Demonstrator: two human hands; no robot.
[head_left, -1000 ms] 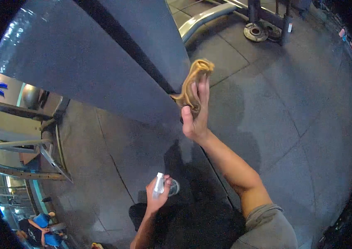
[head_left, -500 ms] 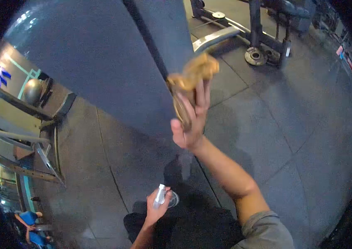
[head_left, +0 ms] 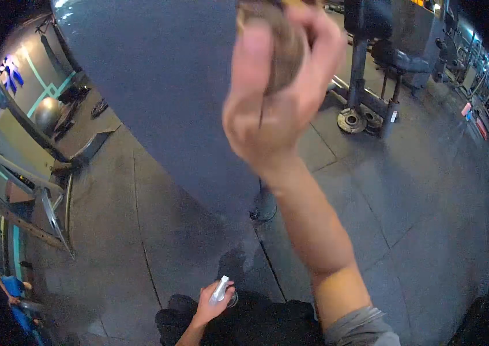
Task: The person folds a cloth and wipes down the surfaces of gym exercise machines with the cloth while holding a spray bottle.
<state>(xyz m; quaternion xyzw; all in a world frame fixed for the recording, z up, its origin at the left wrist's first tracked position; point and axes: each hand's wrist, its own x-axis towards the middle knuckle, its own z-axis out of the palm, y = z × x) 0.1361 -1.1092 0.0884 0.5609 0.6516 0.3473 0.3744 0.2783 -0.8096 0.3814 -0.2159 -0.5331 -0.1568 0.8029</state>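
Observation:
My right hand (head_left: 273, 115) is raised high at the top centre, blurred by motion. Its fingers are closed round a yellow-brown cloth (head_left: 286, 57), part of which the frame's upper edge cuts off. Behind it spreads a large, smooth dark blue-grey surface (head_left: 164, 86); I cannot tell whether the cloth touches it. Low in the view, close to my dark clothing, my left hand (head_left: 210, 304) grips a spray bottle (head_left: 219, 290) with a white-grey trigger head. The clear body of the bottle is mostly hidden behind the fingers.
Dark rubber floor tiles (head_left: 348, 230) lie below. At the right stands a gym machine with a weight plate (head_left: 351, 120) at its base. To the left are a metal frame (head_left: 54, 213), a round ball (head_left: 48, 112) and a person in blue (head_left: 17, 294) at the edge.
My right hand has moved up and nearer the camera with the cloth. My left hand, still on the spray bottle, sits slightly lower in view. The camera view has shifted too.

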